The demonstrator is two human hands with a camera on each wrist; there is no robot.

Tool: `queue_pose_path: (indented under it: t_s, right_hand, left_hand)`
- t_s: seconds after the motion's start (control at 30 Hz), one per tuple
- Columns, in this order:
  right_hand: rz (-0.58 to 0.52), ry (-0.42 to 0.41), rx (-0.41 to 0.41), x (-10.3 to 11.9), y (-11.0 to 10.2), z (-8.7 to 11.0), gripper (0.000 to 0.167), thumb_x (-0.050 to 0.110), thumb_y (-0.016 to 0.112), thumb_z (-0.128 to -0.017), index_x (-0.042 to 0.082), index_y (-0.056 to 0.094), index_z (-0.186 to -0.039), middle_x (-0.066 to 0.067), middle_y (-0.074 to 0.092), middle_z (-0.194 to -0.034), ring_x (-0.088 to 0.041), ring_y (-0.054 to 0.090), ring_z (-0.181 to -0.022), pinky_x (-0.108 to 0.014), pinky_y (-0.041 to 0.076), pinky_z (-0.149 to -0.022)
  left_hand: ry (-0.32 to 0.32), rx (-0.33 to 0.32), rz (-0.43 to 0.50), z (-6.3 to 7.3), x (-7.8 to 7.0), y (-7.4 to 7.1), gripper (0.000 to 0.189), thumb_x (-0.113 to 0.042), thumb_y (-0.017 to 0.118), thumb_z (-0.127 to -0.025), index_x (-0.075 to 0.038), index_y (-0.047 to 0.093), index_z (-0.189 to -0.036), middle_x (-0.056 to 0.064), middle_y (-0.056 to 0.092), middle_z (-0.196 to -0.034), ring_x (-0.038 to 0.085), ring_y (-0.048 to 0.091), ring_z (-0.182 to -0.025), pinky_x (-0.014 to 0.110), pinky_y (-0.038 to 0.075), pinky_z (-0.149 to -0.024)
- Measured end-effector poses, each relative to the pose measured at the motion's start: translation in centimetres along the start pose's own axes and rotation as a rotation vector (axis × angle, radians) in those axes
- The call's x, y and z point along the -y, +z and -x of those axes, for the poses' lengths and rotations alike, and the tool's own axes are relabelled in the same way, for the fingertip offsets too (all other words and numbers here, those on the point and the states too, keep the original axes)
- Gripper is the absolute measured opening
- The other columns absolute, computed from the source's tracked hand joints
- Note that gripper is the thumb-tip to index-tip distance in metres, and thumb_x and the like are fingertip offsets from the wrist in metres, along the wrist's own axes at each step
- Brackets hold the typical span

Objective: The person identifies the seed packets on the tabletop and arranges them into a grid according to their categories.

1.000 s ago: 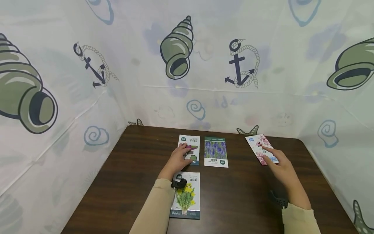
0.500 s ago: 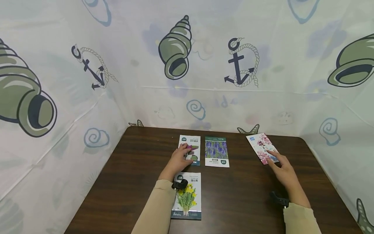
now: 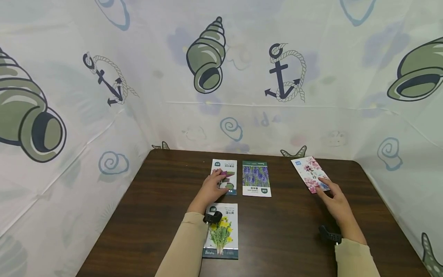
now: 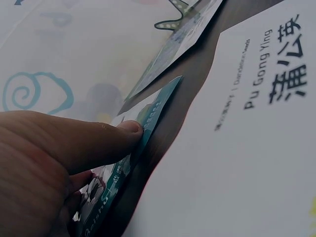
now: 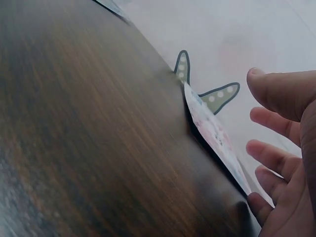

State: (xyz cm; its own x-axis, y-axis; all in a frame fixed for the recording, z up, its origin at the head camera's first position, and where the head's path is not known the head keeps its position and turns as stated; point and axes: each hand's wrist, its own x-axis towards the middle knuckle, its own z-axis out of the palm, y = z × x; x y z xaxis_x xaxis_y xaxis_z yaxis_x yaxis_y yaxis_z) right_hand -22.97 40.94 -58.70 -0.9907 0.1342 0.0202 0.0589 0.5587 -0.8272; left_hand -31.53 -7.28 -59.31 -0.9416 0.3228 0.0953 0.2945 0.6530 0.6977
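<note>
My left hand (image 3: 209, 189) rests on a white seed packet (image 3: 230, 166) printed with a purple and green plant, which lies flat on the table. In the left wrist view its thumb (image 4: 106, 140) lies along that packet's teal-banded edge. Over on the right, a pink-blossom packet (image 3: 306, 175) lies at a slant, and my right hand (image 3: 337, 200) has its relaxed fingertips at the lower right corner. The right wrist view shows that hand (image 5: 289, 163) with fingers spread beside the packet (image 5: 212, 131). A purple-flower packet (image 3: 256, 177) sits between the hands.
A larger dandelion seed packet (image 3: 221, 240) lies nearest the front, partly under my left wrist with its black strap. The dark wooden table (image 3: 277, 231) ends at a patterned cloth wall (image 3: 249, 77) behind and at both sides.
My right hand has drawn back slightly, from over the pink-blossom packet to its lower right corner, showing more of the print. The left hand stays put on its packet.
</note>
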Motion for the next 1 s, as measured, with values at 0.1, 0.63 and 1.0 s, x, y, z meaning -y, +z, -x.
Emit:
queue_pose_path:
  t_s: [0.1,0.63,1.0]
  right_hand:
    - [-0.007,-0.006,0.001,-0.1,0.0,0.0,0.07,0.04,0.065,-0.11,0.011,0.04,-0.168,-0.032,0.022,-0.176,-0.062,0.017,-0.162,-0.085,0.018,-0.123]
    - [0.057,0.041,0.087,-0.5,-0.1,-0.4,0.079,0.048,0.061,-0.111,0.011,0.03,-0.173,-0.031,0.008,-0.18,-0.062,0.005,-0.165,-0.086,0.012,-0.124]
    - [0.179,0.0,0.099,-0.6,0.1,-0.5,0.076,0.051,0.06,-0.11,0.008,0.037,-0.169,-0.035,0.02,-0.176,-0.065,0.013,-0.16,-0.087,0.017,-0.122]
  left_hand:
    - [0.001,-0.004,0.004,0.0,-0.1,0.0,0.065,-0.021,0.082,-0.099,0.0,0.058,-0.155,0.02,0.037,-0.176,0.043,0.022,-0.169,0.068,0.021,-0.135]
    - [0.018,-0.017,0.003,-0.3,0.5,0.3,0.065,-0.02,0.082,-0.098,0.001,0.059,-0.154,0.022,0.038,-0.175,0.045,0.023,-0.168,0.068,0.019,-0.135]
    - [0.051,-0.038,-0.026,-0.9,1.9,1.1,0.066,-0.031,0.082,-0.098,-0.004,0.061,-0.155,0.019,0.041,-0.174,0.045,0.027,-0.167,0.069,0.024,-0.132]
